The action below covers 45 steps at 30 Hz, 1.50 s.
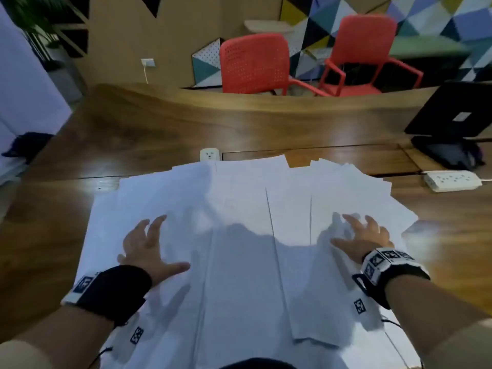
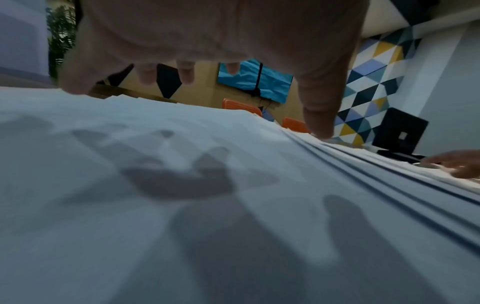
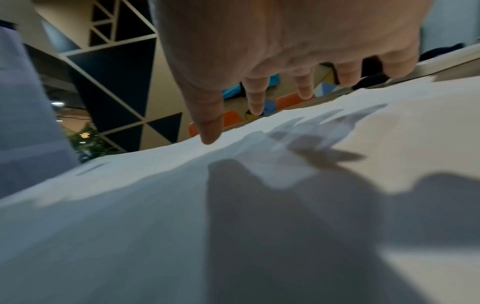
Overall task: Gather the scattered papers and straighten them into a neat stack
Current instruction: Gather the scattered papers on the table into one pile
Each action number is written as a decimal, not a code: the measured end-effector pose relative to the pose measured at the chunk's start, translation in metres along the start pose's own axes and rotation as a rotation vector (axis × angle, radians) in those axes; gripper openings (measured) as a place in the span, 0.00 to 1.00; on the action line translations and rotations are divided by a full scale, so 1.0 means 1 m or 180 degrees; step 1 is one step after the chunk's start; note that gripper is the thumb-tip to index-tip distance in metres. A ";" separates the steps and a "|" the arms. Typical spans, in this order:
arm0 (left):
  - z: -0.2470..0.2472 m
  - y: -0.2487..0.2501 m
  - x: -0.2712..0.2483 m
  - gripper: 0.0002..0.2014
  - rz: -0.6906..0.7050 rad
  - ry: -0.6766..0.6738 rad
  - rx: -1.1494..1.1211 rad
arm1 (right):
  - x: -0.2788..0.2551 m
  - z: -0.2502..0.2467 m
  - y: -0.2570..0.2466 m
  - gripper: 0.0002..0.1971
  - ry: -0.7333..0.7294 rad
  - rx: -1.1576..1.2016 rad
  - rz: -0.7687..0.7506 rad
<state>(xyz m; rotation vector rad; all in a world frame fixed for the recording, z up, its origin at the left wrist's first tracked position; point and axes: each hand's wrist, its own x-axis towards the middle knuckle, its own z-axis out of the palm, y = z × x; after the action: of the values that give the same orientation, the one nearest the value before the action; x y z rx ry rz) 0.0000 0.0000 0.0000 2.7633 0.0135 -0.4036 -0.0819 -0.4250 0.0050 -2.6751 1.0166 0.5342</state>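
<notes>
Several white papers (image 1: 245,235) lie fanned and overlapping across the wooden table (image 1: 186,129) in front of me. My left hand (image 1: 149,243) is spread over the left part of the sheets, fingers splayed, thumb pointing right. My right hand (image 1: 362,235) is spread over the right part, fingertips bent down onto the paper. In the left wrist view the left hand (image 2: 207,61) hovers just above the papers (image 2: 182,205), thumb tip touching. In the right wrist view the right hand (image 3: 285,61) touches the papers (image 3: 182,216) with thumb and fingertips. Neither hand grips a sheet.
A white power strip (image 1: 452,181) lies at the right beyond the papers. A black monitor stand (image 1: 450,123) occupies the far right. A white socket (image 1: 210,155) sits just behind the sheets. Two red chairs (image 1: 255,65) stand past the table's far edge.
</notes>
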 end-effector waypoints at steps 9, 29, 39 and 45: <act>-0.013 -0.032 0.051 0.60 -0.1264 0.0062 -0.0048 | 0.045 -0.002 0.054 0.68 0.0103 0.0818 0.1208; -0.023 -0.052 0.054 0.58 -0.2163 0.0415 -0.0513 | 0.031 -0.002 0.040 0.53 0.0541 0.1168 0.0926; -0.037 -0.046 0.043 0.51 -0.1914 0.0228 -0.0992 | 0.024 -0.019 0.061 0.38 -0.0103 0.1524 0.1683; -0.033 -0.039 0.033 0.22 -0.1214 -0.0217 -0.1607 | 0.028 -0.016 0.063 0.39 -0.0293 0.1052 0.1122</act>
<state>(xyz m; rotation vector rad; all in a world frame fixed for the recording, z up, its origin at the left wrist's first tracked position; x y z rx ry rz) 0.0383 0.0461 0.0071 2.2389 0.5532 -0.5087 -0.1016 -0.4933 0.0030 -2.1778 1.4204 0.4962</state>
